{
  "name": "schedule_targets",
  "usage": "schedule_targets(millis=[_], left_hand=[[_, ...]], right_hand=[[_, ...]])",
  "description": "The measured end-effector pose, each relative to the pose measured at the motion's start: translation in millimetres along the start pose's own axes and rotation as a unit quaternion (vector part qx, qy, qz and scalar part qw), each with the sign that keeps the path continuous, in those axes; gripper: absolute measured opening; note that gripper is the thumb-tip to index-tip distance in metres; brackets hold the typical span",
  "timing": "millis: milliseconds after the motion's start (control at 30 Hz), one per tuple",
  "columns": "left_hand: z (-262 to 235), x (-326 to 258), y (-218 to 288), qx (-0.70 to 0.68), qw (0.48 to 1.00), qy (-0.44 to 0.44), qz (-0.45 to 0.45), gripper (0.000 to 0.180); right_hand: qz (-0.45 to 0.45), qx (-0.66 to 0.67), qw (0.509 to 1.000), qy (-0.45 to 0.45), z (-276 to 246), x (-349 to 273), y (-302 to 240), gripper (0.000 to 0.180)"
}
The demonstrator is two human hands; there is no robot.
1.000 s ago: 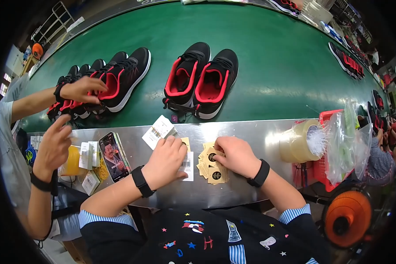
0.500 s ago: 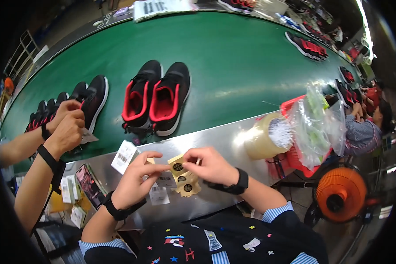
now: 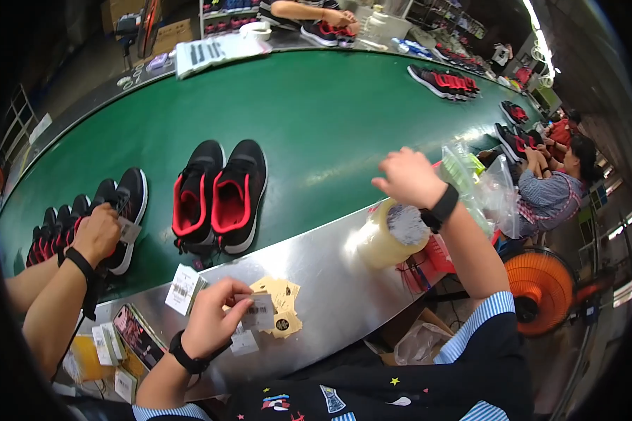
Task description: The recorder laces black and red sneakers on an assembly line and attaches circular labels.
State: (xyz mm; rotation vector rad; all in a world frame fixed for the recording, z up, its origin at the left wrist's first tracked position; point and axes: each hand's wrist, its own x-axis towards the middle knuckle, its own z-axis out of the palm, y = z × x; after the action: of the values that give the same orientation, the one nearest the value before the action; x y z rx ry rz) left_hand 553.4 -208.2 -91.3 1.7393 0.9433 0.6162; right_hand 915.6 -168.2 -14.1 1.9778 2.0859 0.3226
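The left hand (image 3: 214,319) rests on the steel desk (image 3: 330,281) at about 7 o'clock, its grip closed on a small white barcode tag (image 3: 260,311) lying over tan cardboard tags (image 3: 282,302). The right hand (image 3: 409,177) is lifted at 2 o'clock above a tape roll (image 3: 390,235), fingers loosely curled, holding nothing visible. A black-and-red pair of shoes (image 3: 221,196) stands on the green belt (image 3: 330,119) at 10 o'clock. A co-worker's hand (image 3: 97,231) touches other shoes (image 3: 123,203) at 9 o'clock.
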Motion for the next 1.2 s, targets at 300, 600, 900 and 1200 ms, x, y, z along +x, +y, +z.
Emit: schedule_targets(millis=[300, 600, 900, 1200], left_hand=[[-5.3, 0.5, -3.2, 0.079, 0.995, -0.024, 0.06, 0.011], [1.4, 7.7, 27.1, 0.082, 0.99, -0.051, 0.1, 0.011], [18.3, 22.3, 36.9, 0.151, 0.959, -0.052, 0.236, 0.017], [7.4, 22.9, 16.7, 0.173, 0.98, -0.01, 0.099, 0.01]], right_hand=[[-0.086, 0.531, 0.843, 0.006, 11.3, 6.5, 29.8, 0.021], [-0.158, 0.444, 0.839, 0.273, -21.9, -32.7, -54.1, 0.031], [-0.287, 0.455, 0.838, 0.093, 0.0, -60.5, -145.7, 0.048], [-0.135, 0.874, 0.442, -0.149, 16.2, -50.9, -115.1, 0.014]])
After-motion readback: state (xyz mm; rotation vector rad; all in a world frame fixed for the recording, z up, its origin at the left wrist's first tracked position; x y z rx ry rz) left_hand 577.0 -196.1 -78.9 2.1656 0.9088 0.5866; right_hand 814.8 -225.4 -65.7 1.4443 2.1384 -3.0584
